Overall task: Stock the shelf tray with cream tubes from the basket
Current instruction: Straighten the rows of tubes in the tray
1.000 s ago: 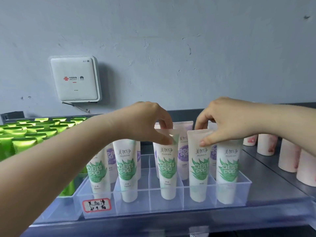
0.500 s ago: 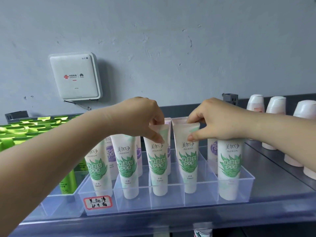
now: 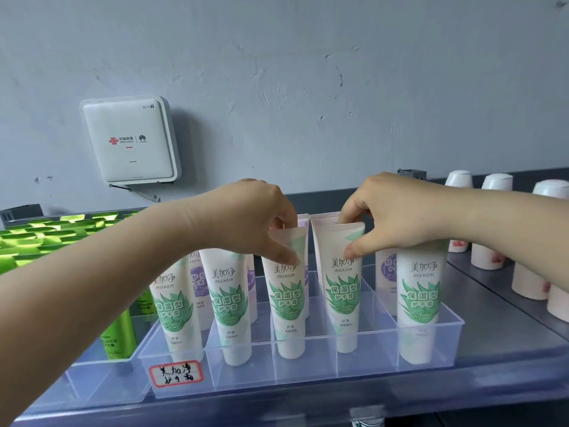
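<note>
Light was soft, even and fairly bright. The white box (image 3: 131, 140) threw a faint shadow rightward on the wall (image 3: 308, 87). Green tubes (image 3: 46, 235) at left glared. Edges bowed slightly; focus stayed sharp.

Scuffed grey-blue painted wall (image 3: 308, 87) carries a white wall-mounted router box (image 3: 129, 140) at left, above a grey shelf surface (image 3: 492, 340) with dark rear rail (image 3: 323, 200).

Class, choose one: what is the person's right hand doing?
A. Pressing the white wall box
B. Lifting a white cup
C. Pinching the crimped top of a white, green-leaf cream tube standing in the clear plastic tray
C: the right hand pinches the crimped top of the white, green-leaf cream tube in the clear plastic tray.
</note>
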`<state>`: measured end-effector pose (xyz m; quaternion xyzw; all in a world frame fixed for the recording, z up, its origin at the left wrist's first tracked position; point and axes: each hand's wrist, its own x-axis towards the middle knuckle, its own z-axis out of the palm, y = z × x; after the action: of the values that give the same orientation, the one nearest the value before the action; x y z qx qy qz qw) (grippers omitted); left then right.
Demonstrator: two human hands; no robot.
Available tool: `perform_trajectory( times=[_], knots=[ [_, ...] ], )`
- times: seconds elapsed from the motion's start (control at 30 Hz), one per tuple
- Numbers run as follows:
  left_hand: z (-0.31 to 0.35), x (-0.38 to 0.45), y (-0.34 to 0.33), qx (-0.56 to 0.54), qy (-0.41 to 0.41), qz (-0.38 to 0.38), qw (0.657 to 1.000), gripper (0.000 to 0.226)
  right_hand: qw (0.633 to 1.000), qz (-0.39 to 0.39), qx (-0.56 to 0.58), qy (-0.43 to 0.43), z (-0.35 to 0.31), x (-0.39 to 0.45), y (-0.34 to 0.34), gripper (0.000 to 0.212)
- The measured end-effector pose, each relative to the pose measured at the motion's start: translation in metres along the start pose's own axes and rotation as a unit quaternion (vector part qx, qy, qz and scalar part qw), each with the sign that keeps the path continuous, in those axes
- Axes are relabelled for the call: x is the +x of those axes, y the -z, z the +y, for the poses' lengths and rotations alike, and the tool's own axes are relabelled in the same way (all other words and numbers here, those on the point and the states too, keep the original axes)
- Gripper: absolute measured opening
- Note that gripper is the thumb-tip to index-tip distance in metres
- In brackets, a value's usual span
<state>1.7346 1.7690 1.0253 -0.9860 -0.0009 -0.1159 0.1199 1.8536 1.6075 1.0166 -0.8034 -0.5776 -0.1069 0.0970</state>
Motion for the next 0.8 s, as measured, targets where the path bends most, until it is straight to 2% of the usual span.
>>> perform_trajectory(
  times=[0.1,0.17,0.3,0.5,0.8],
  knots=[
    [-0.004,0.0,0.002,-0.043,-0.01,0.017,0.999,0.031,1.0,0.002,0.02,-0.009,0.003,-0.003,0.011,0.023],
    [-0.004,0.001,0.005,-0.072,-0.028,0.054,0.996,0.032,0.999,0.012,0.033,-0.014,0.008,-0.008,0.02,0.024],
    [0.011,0.009,0.006,-0.032,-0.064,0.09,0.993,0.057,0.999,-0.011,0.04,-0.034,0.02,-0.024,0.033,0.026],
    [0.033,0.028,0.003,-0.037,-0.05,0.067,0.996,0.037,0.994,-0.091,0.015,-0.05,0.031,-0.042,0.036,0.015],
    [0.034,0.035,0.0,-0.029,-0.052,0.062,0.996,0.023,1.0,-0.007,0.004,-0.014,0.04,-0.032,0.023,0.01]
  ],
)
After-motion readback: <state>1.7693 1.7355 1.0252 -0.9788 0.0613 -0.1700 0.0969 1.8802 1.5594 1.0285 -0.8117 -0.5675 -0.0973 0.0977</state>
